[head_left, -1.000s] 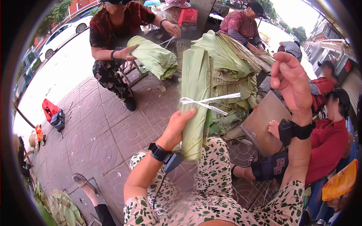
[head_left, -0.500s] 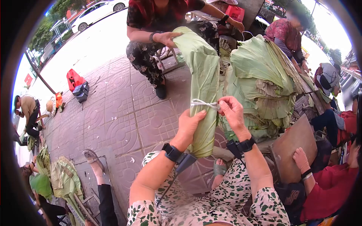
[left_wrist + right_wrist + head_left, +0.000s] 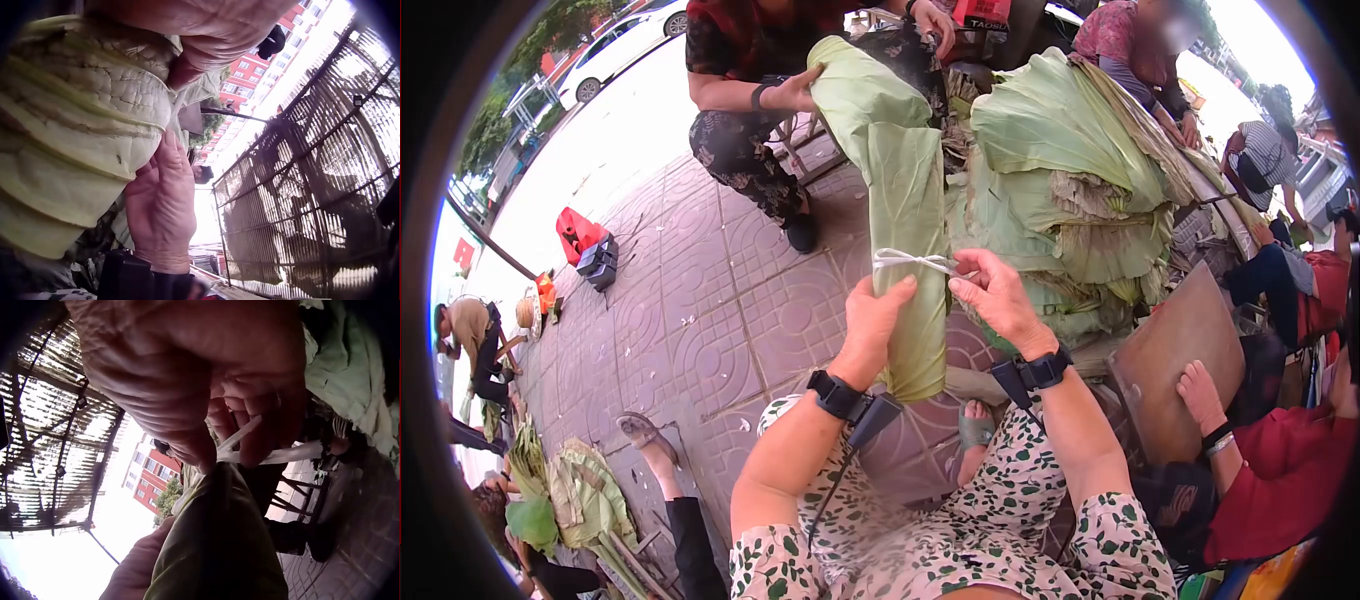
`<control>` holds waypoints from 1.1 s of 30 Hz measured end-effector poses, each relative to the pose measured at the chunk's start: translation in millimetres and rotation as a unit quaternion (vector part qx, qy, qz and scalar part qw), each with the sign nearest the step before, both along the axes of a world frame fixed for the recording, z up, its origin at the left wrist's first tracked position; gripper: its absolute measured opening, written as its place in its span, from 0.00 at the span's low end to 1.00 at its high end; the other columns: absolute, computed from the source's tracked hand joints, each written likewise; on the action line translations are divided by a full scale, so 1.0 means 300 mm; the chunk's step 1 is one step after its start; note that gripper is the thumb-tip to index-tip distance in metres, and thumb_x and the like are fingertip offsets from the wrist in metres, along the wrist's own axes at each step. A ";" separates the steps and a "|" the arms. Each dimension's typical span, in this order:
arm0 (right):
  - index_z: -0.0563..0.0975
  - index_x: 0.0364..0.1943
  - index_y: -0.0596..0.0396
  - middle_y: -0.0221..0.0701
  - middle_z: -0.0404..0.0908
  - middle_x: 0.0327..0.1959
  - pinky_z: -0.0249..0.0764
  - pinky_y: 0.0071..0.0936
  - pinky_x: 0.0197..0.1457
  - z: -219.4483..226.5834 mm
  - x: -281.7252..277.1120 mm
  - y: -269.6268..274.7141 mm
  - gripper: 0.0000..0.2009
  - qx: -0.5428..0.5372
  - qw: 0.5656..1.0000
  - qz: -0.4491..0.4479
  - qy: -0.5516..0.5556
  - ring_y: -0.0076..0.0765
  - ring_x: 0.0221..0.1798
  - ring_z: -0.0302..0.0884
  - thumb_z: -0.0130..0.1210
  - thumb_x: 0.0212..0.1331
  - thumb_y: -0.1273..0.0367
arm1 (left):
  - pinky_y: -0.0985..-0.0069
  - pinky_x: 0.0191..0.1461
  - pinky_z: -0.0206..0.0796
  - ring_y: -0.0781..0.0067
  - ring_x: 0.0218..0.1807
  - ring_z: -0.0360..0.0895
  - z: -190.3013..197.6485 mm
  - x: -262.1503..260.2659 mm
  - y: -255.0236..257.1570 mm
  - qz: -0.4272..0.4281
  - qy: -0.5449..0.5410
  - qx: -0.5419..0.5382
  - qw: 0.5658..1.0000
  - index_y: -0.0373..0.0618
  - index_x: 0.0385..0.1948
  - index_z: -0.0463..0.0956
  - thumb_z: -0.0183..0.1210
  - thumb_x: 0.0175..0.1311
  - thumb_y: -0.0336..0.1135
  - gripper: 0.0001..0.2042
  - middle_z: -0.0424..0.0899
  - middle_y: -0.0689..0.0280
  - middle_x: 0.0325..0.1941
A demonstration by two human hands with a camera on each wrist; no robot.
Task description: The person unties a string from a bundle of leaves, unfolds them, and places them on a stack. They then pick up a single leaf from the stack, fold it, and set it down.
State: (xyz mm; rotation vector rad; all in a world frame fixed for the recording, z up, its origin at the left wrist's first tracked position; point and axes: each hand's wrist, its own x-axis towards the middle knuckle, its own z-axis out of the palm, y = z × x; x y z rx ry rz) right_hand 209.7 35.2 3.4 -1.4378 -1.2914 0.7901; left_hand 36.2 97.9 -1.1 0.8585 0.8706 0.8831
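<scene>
A long bundle of folded green leaves [image 3: 908,190] stands upright in front of the body, with a white tie [image 3: 905,260] round its middle. My left hand [image 3: 874,325] grips the bundle from its left side, thumb lying on the front just below the tie. At the bundle's right edge my right hand [image 3: 1000,298] pinches the tie between thumb and fingers. In the right wrist view, white strip ends [image 3: 240,439] stick out by the right hand's fingers [image 3: 256,434]. Ribbed leaf layers [image 3: 81,131] fill the left of the left wrist view.
A big stack of leaves [image 3: 1070,170] stands to the right. Opposite, a seated person holds another leaf bundle [image 3: 855,85] behind mine. A brown board [image 3: 1175,360] is at the right, near a person in red. More leaves [image 3: 590,490] lie at lower left on the paving.
The right hand has come down from its raised position and now pinches the tie, whose long loose ends no longer stretch out to the right. The left hand keeps its grip on the bundle.
</scene>
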 end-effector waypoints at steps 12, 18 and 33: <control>0.74 0.33 0.61 0.37 0.75 0.27 0.68 0.26 0.34 0.024 -0.031 0.015 0.08 0.083 0.990 -0.017 -0.113 0.34 0.30 0.72 0.53 0.55 0.69 | 0.78 0.37 0.72 0.76 0.32 0.77 -0.003 -0.016 -0.010 -0.036 -0.027 -0.001 0.999 0.36 0.40 0.70 0.61 0.52 0.30 0.15 0.79 0.63 0.35; 0.74 0.32 0.60 0.31 0.72 0.22 0.65 0.22 0.30 0.027 -0.037 0.020 0.07 0.117 0.983 -0.048 -0.135 0.26 0.26 0.67 0.52 0.57 0.69 | 0.77 0.37 0.71 0.73 0.33 0.77 -0.010 -0.019 -0.014 -0.019 0.017 0.013 1.000 0.31 0.41 0.71 0.59 0.52 0.30 0.16 0.79 0.60 0.35; 0.74 0.30 0.58 0.26 0.71 0.20 0.64 0.17 0.24 0.045 0.035 0.017 0.07 0.167 0.972 -0.163 -0.020 0.18 0.20 0.64 0.50 0.59 0.68 | 0.78 0.35 0.72 0.76 0.31 0.77 -0.044 -0.015 -0.009 -0.026 0.019 -0.018 0.999 0.36 0.39 0.71 0.60 0.52 0.29 0.13 0.79 0.63 0.33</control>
